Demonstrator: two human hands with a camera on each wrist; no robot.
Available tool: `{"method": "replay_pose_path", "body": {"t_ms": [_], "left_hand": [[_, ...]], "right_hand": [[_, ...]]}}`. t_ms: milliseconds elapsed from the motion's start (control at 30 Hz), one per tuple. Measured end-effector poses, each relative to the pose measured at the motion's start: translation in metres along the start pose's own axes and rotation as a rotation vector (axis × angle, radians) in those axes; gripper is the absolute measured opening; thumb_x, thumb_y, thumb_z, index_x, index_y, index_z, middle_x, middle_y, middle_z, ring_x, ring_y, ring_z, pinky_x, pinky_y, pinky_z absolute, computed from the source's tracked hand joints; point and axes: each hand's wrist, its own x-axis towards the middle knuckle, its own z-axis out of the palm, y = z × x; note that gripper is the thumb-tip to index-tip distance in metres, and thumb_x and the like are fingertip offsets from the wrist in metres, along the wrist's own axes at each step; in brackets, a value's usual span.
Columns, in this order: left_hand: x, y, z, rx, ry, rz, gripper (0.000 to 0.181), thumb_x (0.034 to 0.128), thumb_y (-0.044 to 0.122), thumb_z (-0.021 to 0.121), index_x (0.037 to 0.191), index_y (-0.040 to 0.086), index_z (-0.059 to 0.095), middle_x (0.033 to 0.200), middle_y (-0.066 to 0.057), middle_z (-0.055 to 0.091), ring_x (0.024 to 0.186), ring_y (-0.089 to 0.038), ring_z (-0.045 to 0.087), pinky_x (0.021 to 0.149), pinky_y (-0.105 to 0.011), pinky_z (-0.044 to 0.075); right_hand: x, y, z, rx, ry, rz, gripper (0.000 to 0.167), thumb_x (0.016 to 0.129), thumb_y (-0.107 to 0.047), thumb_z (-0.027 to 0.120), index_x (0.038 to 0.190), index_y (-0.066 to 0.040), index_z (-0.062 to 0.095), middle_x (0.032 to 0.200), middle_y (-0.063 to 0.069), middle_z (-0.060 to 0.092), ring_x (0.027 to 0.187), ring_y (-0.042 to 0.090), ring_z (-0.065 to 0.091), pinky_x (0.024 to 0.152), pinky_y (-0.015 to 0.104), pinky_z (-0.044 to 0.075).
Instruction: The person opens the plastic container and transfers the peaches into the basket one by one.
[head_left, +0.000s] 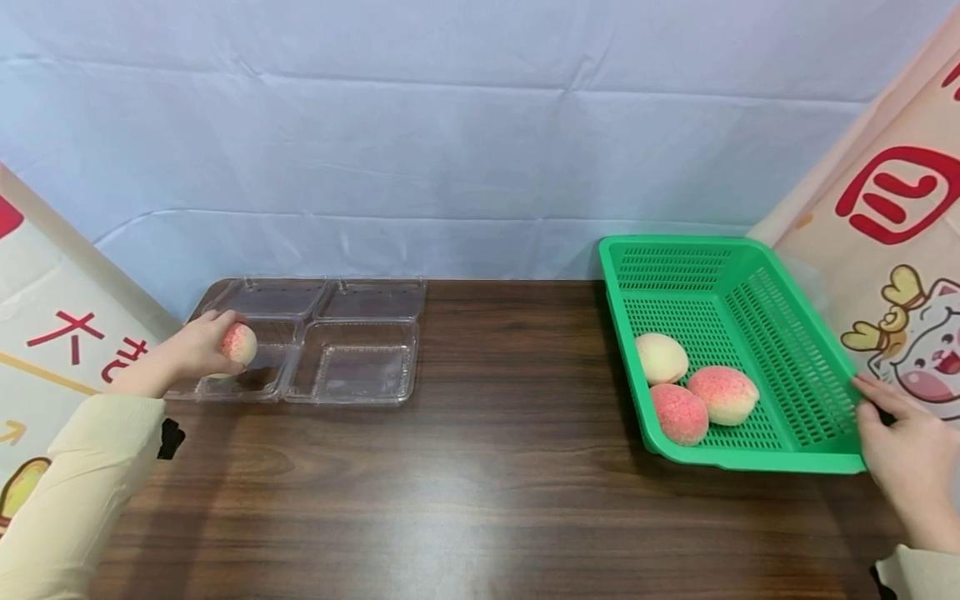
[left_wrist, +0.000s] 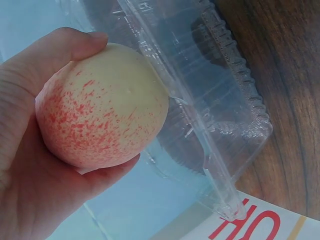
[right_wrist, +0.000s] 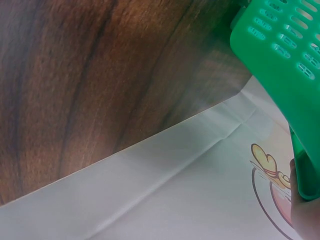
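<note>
My left hand (head_left: 197,348) grips a pale peach with red speckles (left_wrist: 107,107), thumb on one side and fingers on the other. That peach is above the front left compartment of a clear plastic tray (head_left: 352,375); whether it touches the tray wall I cannot tell. At the far right, my right hand (head_left: 906,446) holds the rim of a green slotted basket (head_left: 750,458) by its front right corner. The basket looks tilted, its right side raised. Three peaches lie together at its left: a pale one (head_left: 663,358), a red one (head_left: 679,414) and a pink-yellow one (head_left: 724,395).
The tray and basket stand on a brown wooden table (head_left: 487,467), with bare wood between them. A pale blue cloth (head_left: 480,150) rises behind. Printed cream panels flank the table at left (head_left: 45,292) and right (head_left: 817,200).
</note>
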Motion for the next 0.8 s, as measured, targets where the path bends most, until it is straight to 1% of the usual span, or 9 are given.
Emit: {"method": "replay_pose_path", "body": {"t_ms": [67, 167, 200, 533, 600, 667, 700, 767, 800], "left_hand": [[0.0, 0.001, -0.001, 0.004, -0.006, 0.002, 0.073, 0.0607, 0.017, 0.077, 0.117, -0.01, 0.041, 0.101, -0.034, 0.044, 0.082, -0.04, 0.051, 0.062, -0.05, 0.044], [0.0, 0.004, -0.003, 0.009, -0.012, 0.007, 0.073, 0.061, 0.017, 0.077, 0.118, -0.01, 0.041, 0.102, -0.034, 0.044, 0.083, -0.041, 0.051, 0.062, -0.05, 0.044], [0.0, 0.005, -0.003, 0.011, -0.013, 0.006, 0.073, 0.0613, 0.017, 0.077, 0.119, -0.009, 0.041, 0.102, -0.034, 0.044, 0.083, -0.041, 0.051, 0.063, -0.05, 0.044], [0.0, 0.015, -0.005, 0.011, -0.001, 0.035, 0.071, 0.0599, 0.015, 0.078, 0.117, -0.009, 0.042, 0.101, -0.032, 0.046, 0.083, -0.041, 0.051, 0.063, -0.05, 0.044], [0.0, 0.016, -0.005, 0.013, 0.003, 0.039, 0.071, 0.0595, 0.015, 0.079, 0.117, -0.009, 0.043, 0.101, -0.032, 0.046, 0.083, -0.041, 0.052, 0.064, -0.05, 0.044], [0.001, 0.016, -0.005, 0.019, 0.009, 0.046, 0.071, 0.0589, 0.015, 0.079, 0.116, -0.008, 0.043, 0.1, -0.031, 0.047, 0.083, -0.04, 0.052, 0.064, -0.05, 0.044], [0.001, 0.017, -0.005, 0.021, 0.012, 0.049, 0.071, 0.0586, 0.015, 0.079, 0.116, -0.008, 0.044, 0.1, -0.031, 0.047, 0.083, -0.04, 0.052, 0.064, -0.05, 0.044], [0.001, 0.018, -0.005, 0.025, 0.016, 0.052, 0.07, 0.0586, 0.015, 0.078, 0.116, -0.008, 0.044, 0.1, -0.03, 0.048, 0.083, -0.04, 0.052, 0.065, -0.05, 0.044], [0.001, 0.018, -0.005, 0.028, 0.017, 0.053, 0.07, 0.0589, 0.015, 0.077, 0.116, -0.007, 0.044, 0.1, -0.03, 0.048, 0.083, -0.04, 0.052, 0.065, -0.051, 0.043]], "right_hand": [[0.0, 0.0, 0.0, -0.003, -0.002, -0.001, 0.035, 0.088, -0.003, 0.04, 0.115, 0.009, 0.057, 0.124, 0.024, 0.05, 0.038, -0.011, 0.022, 0.108, 0.036, -0.004], [0.0, 0.0, 0.0, -0.004, -0.004, -0.001, 0.035, 0.088, -0.004, 0.04, 0.116, 0.009, 0.057, 0.124, 0.024, 0.05, 0.036, -0.009, 0.022, 0.108, 0.037, -0.004], [0.0, 0.0, 0.0, -0.003, -0.004, -0.001, 0.035, 0.088, -0.004, 0.039, 0.116, 0.009, 0.057, 0.124, 0.024, 0.05, 0.035, -0.006, 0.023, 0.108, 0.037, -0.003], [0.0, -0.001, 0.0, 0.005, 0.005, -0.016, 0.035, 0.088, -0.004, 0.04, 0.115, 0.009, 0.057, 0.123, 0.024, 0.051, 0.035, -0.005, 0.022, 0.108, 0.038, 0.001], [0.0, -0.001, 0.0, 0.006, 0.006, -0.018, 0.035, 0.088, -0.004, 0.04, 0.115, 0.009, 0.057, 0.123, 0.024, 0.051, 0.038, -0.011, 0.021, 0.108, 0.038, 0.0], [0.0, -0.001, 0.0, 0.012, 0.012, -0.02, 0.035, 0.088, -0.004, 0.04, 0.114, 0.009, 0.058, 0.122, 0.024, 0.051, 0.047, -0.021, 0.023, 0.108, 0.037, -0.001], [0.0, -0.001, 0.0, 0.015, 0.014, -0.02, 0.035, 0.088, -0.005, 0.04, 0.114, 0.009, 0.058, 0.122, 0.024, 0.052, 0.055, -0.026, 0.029, 0.108, 0.037, -0.002], [-0.001, -0.002, 0.0, 0.02, 0.018, -0.018, 0.035, 0.088, -0.005, 0.04, 0.114, 0.009, 0.058, 0.122, 0.024, 0.052, 0.067, -0.032, 0.023, 0.108, 0.036, -0.004], [-0.001, -0.002, 0.0, 0.02, 0.019, -0.018, 0.035, 0.088, -0.005, 0.04, 0.114, 0.009, 0.058, 0.122, 0.024, 0.052, 0.068, -0.032, 0.022, 0.108, 0.036, -0.004]]}}
